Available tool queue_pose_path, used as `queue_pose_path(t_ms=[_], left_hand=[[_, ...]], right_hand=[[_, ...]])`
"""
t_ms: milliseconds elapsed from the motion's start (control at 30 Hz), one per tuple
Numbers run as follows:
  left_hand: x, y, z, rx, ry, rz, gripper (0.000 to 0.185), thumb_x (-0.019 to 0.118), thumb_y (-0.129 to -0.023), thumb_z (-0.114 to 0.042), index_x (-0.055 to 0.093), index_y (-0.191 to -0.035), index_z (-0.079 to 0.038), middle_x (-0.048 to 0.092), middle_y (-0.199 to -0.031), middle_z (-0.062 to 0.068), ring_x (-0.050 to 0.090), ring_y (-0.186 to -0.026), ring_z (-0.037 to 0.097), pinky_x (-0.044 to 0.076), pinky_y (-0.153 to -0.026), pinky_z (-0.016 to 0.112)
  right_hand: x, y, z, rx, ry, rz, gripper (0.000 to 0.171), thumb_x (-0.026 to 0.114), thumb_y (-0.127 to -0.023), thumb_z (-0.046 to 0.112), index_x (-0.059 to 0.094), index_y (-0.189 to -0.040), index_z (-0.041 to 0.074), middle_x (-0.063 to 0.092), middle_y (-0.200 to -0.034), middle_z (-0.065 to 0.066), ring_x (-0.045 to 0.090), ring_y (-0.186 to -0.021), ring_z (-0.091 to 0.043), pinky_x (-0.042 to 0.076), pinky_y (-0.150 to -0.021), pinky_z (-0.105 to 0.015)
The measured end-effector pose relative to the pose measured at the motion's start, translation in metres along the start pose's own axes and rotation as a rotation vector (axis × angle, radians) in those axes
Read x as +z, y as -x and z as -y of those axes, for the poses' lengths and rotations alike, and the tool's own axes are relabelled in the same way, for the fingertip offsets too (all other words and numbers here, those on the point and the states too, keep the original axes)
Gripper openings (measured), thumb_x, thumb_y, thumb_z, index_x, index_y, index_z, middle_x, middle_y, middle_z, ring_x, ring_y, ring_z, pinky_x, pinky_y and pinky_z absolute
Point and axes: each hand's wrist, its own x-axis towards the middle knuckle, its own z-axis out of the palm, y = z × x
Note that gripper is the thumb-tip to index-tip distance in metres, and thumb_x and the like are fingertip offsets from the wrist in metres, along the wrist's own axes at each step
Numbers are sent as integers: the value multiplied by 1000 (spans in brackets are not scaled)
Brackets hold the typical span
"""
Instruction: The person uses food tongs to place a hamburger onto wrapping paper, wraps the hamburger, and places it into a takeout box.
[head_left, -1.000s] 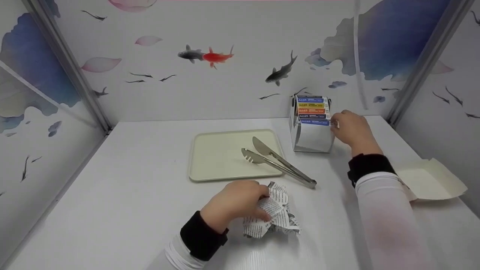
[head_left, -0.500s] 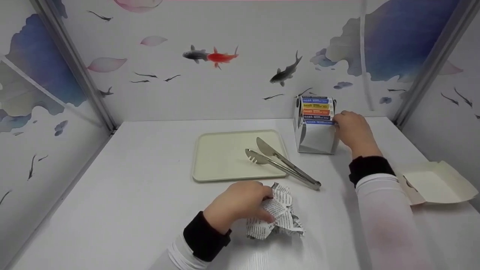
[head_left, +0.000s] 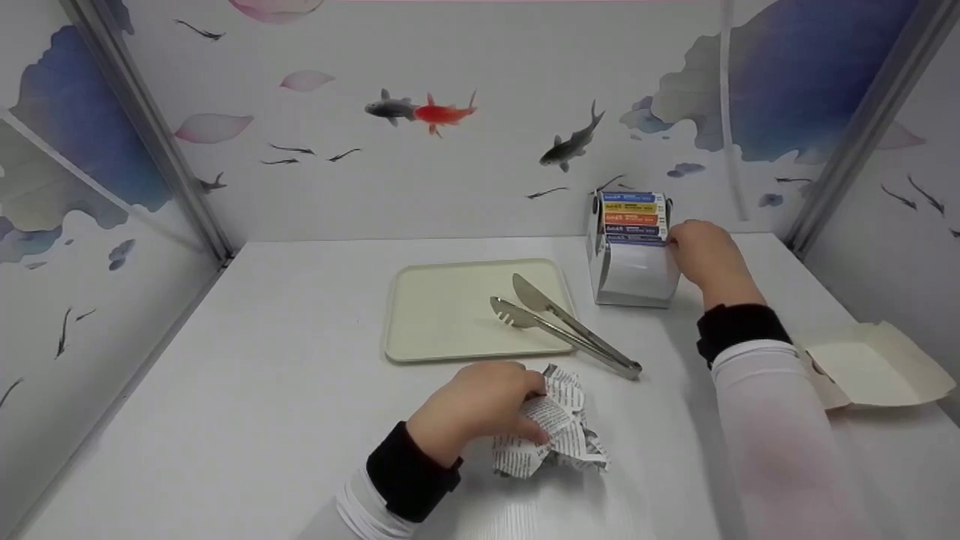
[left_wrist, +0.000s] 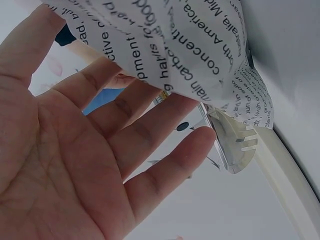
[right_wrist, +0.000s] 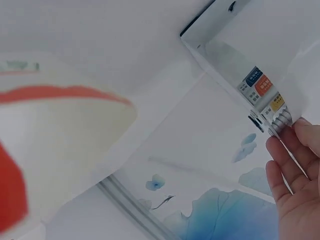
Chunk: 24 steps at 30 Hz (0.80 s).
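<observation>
My left hand [head_left: 484, 405] holds a crumpled sheet of printed paper [head_left: 562, 427] by its left side, thumb and fingers on either side. In the left wrist view, the printed paper [left_wrist: 175, 55] lies across the fingertips, and the palm shows. At the back right stands a white holder [head_left: 637, 277] with a row of slim boxes with coloured labels [head_left: 632, 219]. My right hand [head_left: 709, 255] pinches the right edge of the front white box, whose kind is unclear. In the right wrist view, the right hand [right_wrist: 300, 170] has its thumb and fingers at that corner, below the labels [right_wrist: 262, 85].
Metal tongs [head_left: 570, 330] lie partly across the cream tray [head_left: 442, 315], handle end on the table. An unfolded cardboard box [head_left: 877, 367] lies at the right, partly behind the right sleeve. Printed wall panels [head_left: 450, 187] stand behind the table.
The boxes with coloured labels have shifted slightly in the holder, and the front white face leans further forward under the right hand. The left hand and paper stay put.
</observation>
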Motion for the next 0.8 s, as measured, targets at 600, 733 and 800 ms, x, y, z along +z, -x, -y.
queue_pose_path(t_ms=[600,733,800], left_hand=[[1,0,0,1,-3,4,51,86,-83,-50,73,-123,-21,75,-106,-6,66,-95,10,56,-85,29],[2,0,1,5,-11,-2,50,87,-83,-49,73,-122,-21,75,-105,-6,66,-94,9,55,-83,29],[2,0,2,5,-10,-4,50,87,-83,-49,73,-122,-21,75,-104,-7,65,-92,9,55,-82,28]], right_hand=[[5,1,-1,-48,42,-48,25,62,-101,0,72,-121,-10,68,-114,-30,66,-106,-45,55,-97,-59],[4,1,0,-49,34,-45,25,60,-102,-2,71,-122,-11,67,-119,-32,65,-112,-49,53,-101,-61],[4,0,1,-37,31,-44,25,58,-103,-2,71,-123,-10,67,-122,-32,64,-116,-51,51,-104,-62]])
